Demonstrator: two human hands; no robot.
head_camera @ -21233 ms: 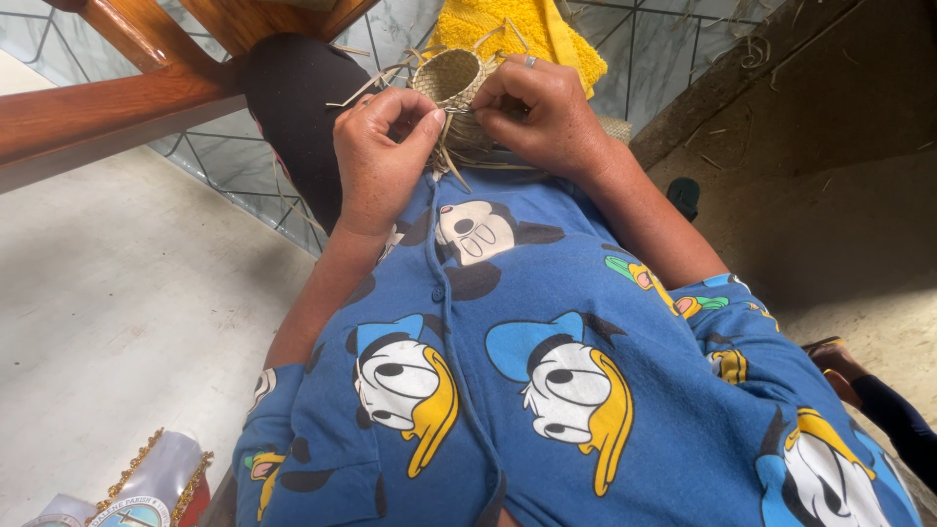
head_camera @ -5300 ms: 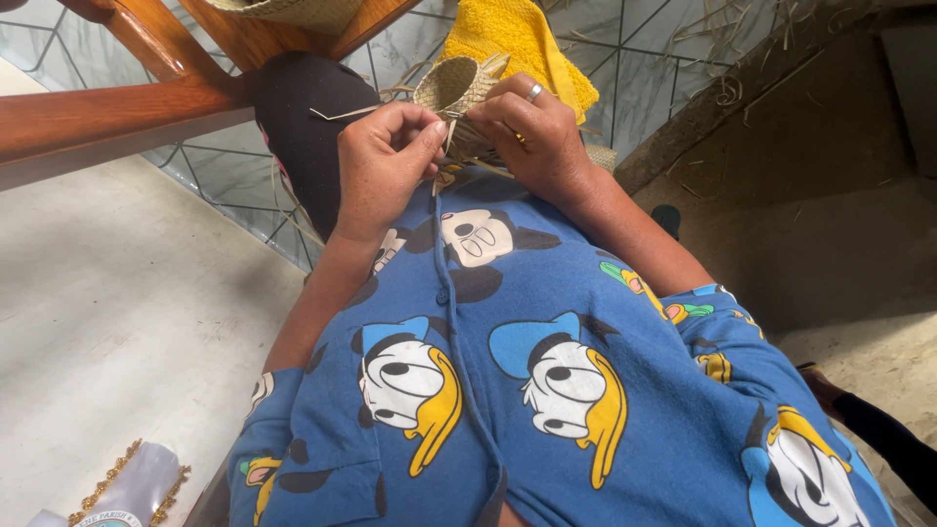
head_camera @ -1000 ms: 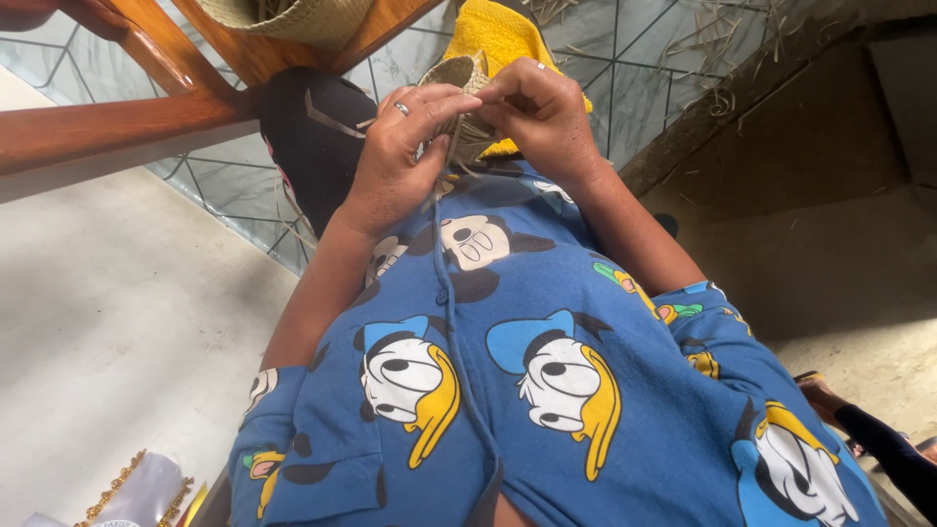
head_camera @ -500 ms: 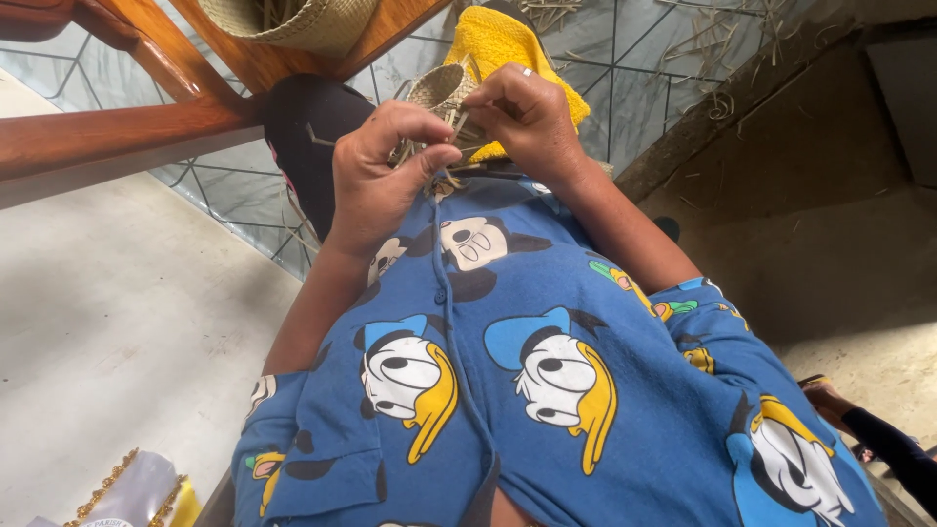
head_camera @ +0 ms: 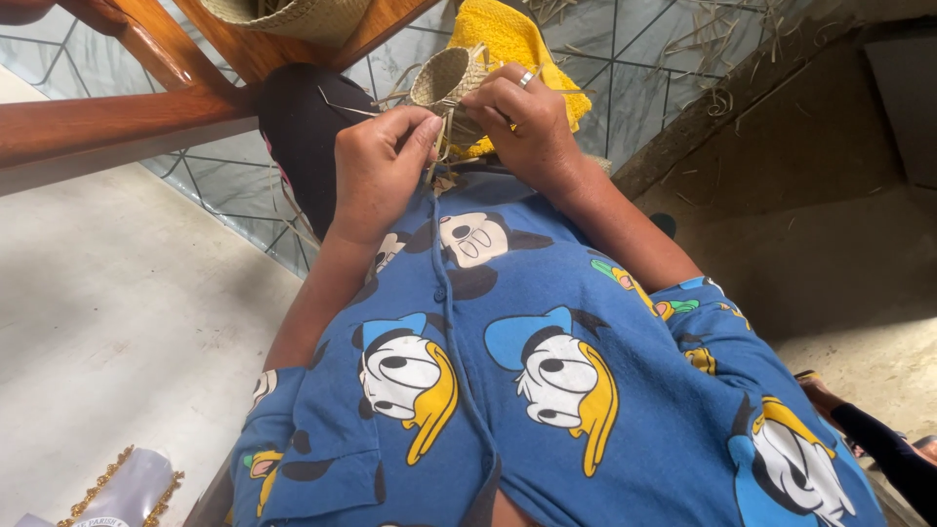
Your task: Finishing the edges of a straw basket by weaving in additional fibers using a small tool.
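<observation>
A small tan woven straw basket [head_camera: 451, 80], mouth tilted up and leftward, sits above the lap, right hand [head_camera: 522, 122] gripping it, left hand [head_camera: 379, 166] pinching a straw strand [head_camera: 437, 156].

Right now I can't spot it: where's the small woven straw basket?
Top centre of the head view: small woven straw basket between both hands, before the yellow cloth.
</observation>
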